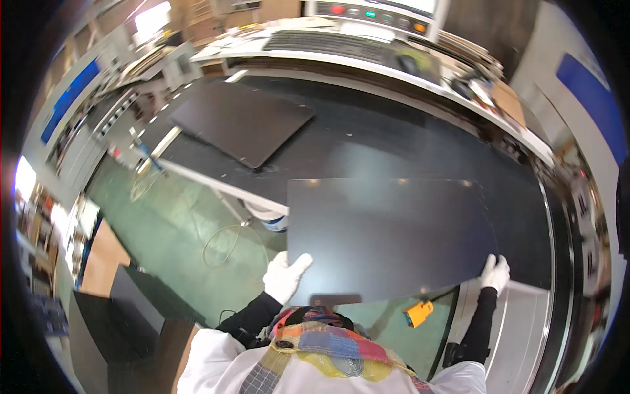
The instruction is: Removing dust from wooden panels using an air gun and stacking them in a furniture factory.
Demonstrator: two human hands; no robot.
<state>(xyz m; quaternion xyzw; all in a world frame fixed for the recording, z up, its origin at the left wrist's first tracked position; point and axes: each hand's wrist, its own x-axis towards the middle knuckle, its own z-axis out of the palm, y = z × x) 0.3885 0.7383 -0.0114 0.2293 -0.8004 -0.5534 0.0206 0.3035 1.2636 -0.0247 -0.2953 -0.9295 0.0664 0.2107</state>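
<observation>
A large flat dark grey panel [387,236] lies in front of me, its far part over the black worktop [420,141] and its near part reaching back toward my body. White gloves cover both hands. My left hand [286,276] grips the panel's left edge near the close corner, thumb on top and fingers underneath. On the opposite edge, my right hand [495,273] holds the panel near its right close corner. A second dark panel [243,121] rests on the worktop at the far left, one corner pointing toward me.
Behind the worktop, a shelf carries a black keyboard [328,44], a mouse [407,64] and a console with coloured buttons [371,14]. A yellow pedal-like box [419,314] sits on the green floor [164,226]. A white bucket [270,218] stands under the worktop. Dark boards [134,308] lean at lower left.
</observation>
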